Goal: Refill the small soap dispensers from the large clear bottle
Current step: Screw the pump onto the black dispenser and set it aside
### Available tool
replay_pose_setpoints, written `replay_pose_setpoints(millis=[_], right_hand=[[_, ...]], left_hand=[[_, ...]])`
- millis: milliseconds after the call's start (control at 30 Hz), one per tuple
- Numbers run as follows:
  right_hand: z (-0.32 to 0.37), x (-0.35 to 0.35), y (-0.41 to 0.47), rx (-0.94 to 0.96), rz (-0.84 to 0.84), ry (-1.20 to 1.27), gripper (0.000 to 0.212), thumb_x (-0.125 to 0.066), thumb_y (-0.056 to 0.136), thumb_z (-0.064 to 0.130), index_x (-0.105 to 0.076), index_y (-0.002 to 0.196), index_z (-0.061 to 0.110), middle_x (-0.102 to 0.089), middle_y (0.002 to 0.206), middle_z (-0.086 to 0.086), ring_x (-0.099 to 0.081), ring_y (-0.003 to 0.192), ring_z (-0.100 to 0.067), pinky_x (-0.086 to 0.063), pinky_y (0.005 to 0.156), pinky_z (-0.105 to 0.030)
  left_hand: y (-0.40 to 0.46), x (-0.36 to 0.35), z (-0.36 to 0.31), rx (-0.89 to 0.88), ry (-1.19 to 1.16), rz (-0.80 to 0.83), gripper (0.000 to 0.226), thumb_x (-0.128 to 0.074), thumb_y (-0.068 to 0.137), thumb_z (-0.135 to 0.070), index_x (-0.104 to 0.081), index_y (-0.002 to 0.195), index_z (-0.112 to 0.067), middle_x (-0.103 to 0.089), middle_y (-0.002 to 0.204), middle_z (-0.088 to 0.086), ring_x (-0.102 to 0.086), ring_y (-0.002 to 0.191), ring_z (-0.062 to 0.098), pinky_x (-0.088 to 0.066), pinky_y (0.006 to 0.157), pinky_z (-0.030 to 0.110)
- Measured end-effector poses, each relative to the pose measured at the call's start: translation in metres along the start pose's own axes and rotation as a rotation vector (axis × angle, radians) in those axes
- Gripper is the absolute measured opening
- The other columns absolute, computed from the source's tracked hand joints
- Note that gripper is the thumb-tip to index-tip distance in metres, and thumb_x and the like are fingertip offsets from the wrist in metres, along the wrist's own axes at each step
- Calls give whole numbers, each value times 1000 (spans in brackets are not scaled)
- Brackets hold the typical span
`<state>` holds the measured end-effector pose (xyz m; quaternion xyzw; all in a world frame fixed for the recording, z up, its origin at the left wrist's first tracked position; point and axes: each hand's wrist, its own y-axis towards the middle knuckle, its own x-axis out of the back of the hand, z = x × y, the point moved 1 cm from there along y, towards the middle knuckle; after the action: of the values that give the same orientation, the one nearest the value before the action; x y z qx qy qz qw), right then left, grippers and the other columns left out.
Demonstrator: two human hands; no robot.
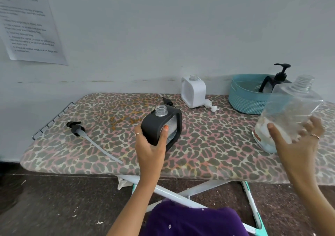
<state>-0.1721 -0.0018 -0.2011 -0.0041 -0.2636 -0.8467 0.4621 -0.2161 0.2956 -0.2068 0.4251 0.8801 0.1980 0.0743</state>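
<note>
I'm gripping the black dispenser on the bench with my left hand, neck open, tilted. Right hand is clutching the large clear bottle, lifted well right of it, mouth pointing up-right, away.

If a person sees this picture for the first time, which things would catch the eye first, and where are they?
Probably the leopard-print board cover that fills the middle of the view. On it, at the centre, the left hand grips an open black dispenser, tilted. At the right edge the right hand holds the large clear bottle raised, uncapped, in front of a teal basket.
</note>
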Motion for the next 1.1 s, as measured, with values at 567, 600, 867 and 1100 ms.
replay_pose_setpoints(millis=[567,600,867,1100], right_hand=[[72,-130,10,618,739,-332,37,-44,97,4,-47,132,15,-47,131,-6,-55,104,-19,-46,92,-32],[74,-145,19,639,802,-369,42,-42,96,1,-46,134,17,-46,135,-6,-56,105,-21,-47,90,-32],[83,-249,44,819,1114,-625,86,-42,80,-25,-36,145,32,-23,157,-1,-34,139,-25,-38,107,-40],[73,-271,46,893,1120,-712,47,-47,93,-6,-53,132,19,-35,150,-4,-47,127,-29,-42,100,-42]], left_hand=[[0,5,3,-33,0,31,44,-72,79,-21,-47,113,-10,-61,96,-5,-64,86,4,-50,65,11],[1,3,1,-26,-11,31,44,-73,79,-19,-46,113,-10,-61,96,-7,-64,87,3,-50,66,11],[7,2,0,-44,-13,2,56,-76,76,-21,-44,120,-8,-58,101,-11,-62,91,-3,-50,66,10],[0,2,-2,-85,5,11,49,-77,76,-15,-47,114,-6,-60,94,-13,-64,85,-3,-50,59,10]])
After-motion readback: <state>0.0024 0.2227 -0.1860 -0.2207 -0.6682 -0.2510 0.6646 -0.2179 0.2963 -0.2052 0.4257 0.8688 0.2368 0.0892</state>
